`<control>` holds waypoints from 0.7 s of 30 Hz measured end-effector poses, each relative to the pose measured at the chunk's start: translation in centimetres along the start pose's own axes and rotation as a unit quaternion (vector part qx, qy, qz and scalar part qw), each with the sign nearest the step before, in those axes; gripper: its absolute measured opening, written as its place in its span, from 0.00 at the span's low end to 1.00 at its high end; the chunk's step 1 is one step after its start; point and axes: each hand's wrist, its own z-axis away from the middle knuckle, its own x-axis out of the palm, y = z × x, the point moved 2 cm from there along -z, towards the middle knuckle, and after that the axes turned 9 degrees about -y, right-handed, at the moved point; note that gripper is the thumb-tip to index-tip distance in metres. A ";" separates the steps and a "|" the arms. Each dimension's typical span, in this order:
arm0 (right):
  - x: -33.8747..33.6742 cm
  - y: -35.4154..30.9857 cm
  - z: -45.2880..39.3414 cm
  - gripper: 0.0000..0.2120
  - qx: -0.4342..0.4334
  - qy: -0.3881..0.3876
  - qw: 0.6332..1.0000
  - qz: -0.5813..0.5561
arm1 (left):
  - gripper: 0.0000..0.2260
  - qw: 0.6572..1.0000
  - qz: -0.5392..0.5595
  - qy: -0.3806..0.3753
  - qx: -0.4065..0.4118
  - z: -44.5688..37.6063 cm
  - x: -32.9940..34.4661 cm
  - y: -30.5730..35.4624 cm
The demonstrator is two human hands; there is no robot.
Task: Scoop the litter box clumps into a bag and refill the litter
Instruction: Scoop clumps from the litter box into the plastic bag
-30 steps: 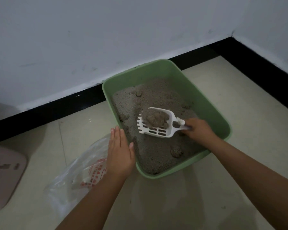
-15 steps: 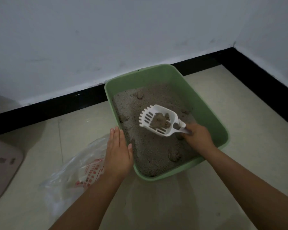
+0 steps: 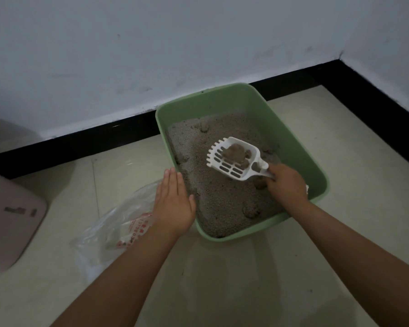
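My right hand [image 3: 287,186] is curled tight round the handle of the white scoop [image 3: 234,159], holding it lifted above the litter with the slotted blade tilted a little up and away from me; I judge that tilt keeps the load back in the bowl while loose grains fall through the slots. In the bowl sits a clump [image 3: 235,154], grey-brown and lumpy, darker and coarser than the bed below it, with smaller bits lodged toward the handle end. My left hand [image 3: 174,204] lies flat with fingers straight and together, holding nothing, pressed down at the near left rim of the green litter box [image 3: 300,147]; I take that as steadying the box so it does not slide on the floor [image 3: 340,142] while I dig. The litter [image 3: 222,201] is pale grey and fine, uneven on top, with more clumps still showing: one near the far wall, one by the left wall, one just under my right hand, and one toward the near edge. The clear plastic bag [image 3: 118,227], printed in red, lies crumpled on the floor just beside the box's left side, partly under my left wrist, close enough for a short swing of the scoop. The box stands with its far corner at the black skirting [image 3: 92,142]. A pinkish lid-like thing [image 3: 12,218] lies well apart at the left.
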 end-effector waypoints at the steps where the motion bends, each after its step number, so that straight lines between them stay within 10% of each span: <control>1: 0.0 0.1 0.0 0.15 0.000 0.007 1.000 0.011 | 0.27 1.000 -0.007 -0.004 0.003 0.0 0.0 -0.1; 16: -0.1 -2.0 1.3 0.15 -0.068 -0.009 0.996 0.058 | 0.26 0.998 0.042 -0.026 0.027 0.1 -0.9 -0.4; 21: 0.3 -6.6 2.8 0.14 -0.169 -0.033 0.980 0.095 | 0.26 0.991 0.066 0.108 -0.039 2.1 -0.8 -7.5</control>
